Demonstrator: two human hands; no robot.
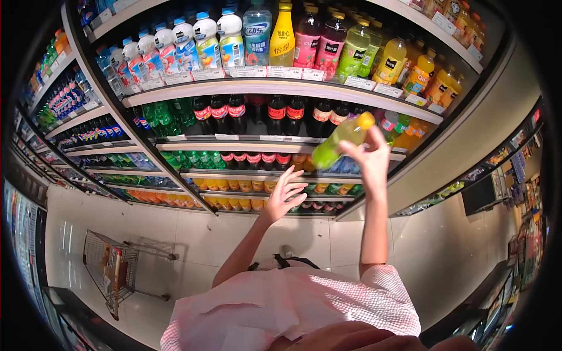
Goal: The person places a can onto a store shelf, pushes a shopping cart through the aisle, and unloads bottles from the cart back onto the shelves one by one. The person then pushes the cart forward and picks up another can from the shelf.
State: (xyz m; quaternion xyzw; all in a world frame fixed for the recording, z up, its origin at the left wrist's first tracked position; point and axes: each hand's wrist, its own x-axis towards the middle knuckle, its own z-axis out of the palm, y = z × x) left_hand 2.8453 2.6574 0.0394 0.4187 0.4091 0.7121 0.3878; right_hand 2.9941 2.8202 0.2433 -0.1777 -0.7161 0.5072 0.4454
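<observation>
a person in a pale shirt [252, 298] holds a green bottle [333, 147] before shelves [293, 88] of drinks in a store aisle. the right hand [373, 159] grasps it at the upper end, thumb and fingers pinching near the yellow cap [366, 120], a narrow place that probably makes for an easy grip and leaves the body uncovered. the bottle tilts, cap towards one o'clock, base towards seven; whether the base touches a shelf cannot be told.

between seven and eight o'clock from the bottle, the left hand [285, 196] is released, fingers spread, holding nothing, perhaps raised for balance.

at twelve o'clock from the bottle, green drinks [356, 50] stand upright between pink drinks [331, 47] and yellow drinks [391, 61], apparently grouped by flavour, labels outward so that they can be read from the aisle. price tags [249, 71] run along the shelf edge beneath, presumably to match each price to its row. cola [277, 111] stands a shelf lower, at ten o'clock from the bottle. at eight o'clock in the view, a cart [127, 266] stands on the tiled floor [193, 228], well apart from the person.
</observation>
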